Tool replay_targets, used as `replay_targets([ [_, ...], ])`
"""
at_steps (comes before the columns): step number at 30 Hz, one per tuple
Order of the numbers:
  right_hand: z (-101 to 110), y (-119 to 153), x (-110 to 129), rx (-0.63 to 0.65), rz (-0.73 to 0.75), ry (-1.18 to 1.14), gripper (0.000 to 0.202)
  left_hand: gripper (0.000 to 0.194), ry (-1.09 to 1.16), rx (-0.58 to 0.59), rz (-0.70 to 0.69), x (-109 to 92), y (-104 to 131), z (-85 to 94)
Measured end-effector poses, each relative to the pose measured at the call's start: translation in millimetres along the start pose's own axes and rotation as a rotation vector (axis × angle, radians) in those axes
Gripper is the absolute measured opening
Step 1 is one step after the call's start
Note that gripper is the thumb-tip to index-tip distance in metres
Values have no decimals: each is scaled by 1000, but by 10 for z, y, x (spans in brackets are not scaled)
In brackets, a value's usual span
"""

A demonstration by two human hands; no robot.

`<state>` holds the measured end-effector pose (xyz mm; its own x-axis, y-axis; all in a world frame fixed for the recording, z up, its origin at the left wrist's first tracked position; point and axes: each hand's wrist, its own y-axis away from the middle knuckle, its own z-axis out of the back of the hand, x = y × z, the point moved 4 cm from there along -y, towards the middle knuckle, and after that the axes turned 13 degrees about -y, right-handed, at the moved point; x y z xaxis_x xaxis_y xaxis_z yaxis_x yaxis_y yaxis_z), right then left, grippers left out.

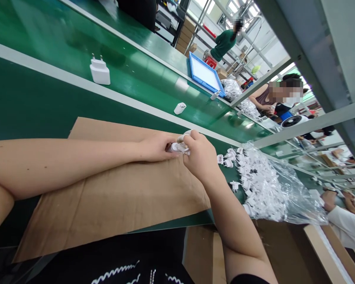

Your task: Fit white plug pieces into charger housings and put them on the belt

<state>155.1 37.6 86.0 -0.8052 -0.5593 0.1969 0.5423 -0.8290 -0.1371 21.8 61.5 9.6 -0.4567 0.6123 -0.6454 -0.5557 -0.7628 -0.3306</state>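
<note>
Near the 12-o'clock edge of the cardboard sheet (130, 189) | left hand (158, 147) clamped on white plastic charger (174, 147); right hand (202, 157) bunched against it, cannot tell its grip | smooth, rounded casing could slip if pushed askew | 4 o'clock: pronged white plugs (262, 185), crinkled clear bag (303, 203), green tabletop (23, 98)

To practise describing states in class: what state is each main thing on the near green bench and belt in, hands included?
White two-pronged plastic charger: upright, prongs up.
Brown cardboard sheet: flat.
Clear plastic bag: open, crumpled.
White plastic plug pieces: loosely heaped.
White rounded plastic piece: held, partly hidden.
Left hand: grip closed on that piece.
Right hand: fingers bent at it.
</note>
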Motion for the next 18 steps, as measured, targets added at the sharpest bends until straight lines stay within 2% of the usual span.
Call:
replay_targets([
  [7,-15,-47,90,10,-61,70,26,14,-26,4,31,-23,13,17],
  [10,-14,-57,116,22,-77,80,24,17,-60,-33,24,-45,34,30],
  [14,-37,-51,160,-24,-67,111,20,25,-288,-124,-34,-67,61,37],
  [18,-67,-59,182,-71,-40,123,19,31,-570,-121,-153,-83,63,-5],
])
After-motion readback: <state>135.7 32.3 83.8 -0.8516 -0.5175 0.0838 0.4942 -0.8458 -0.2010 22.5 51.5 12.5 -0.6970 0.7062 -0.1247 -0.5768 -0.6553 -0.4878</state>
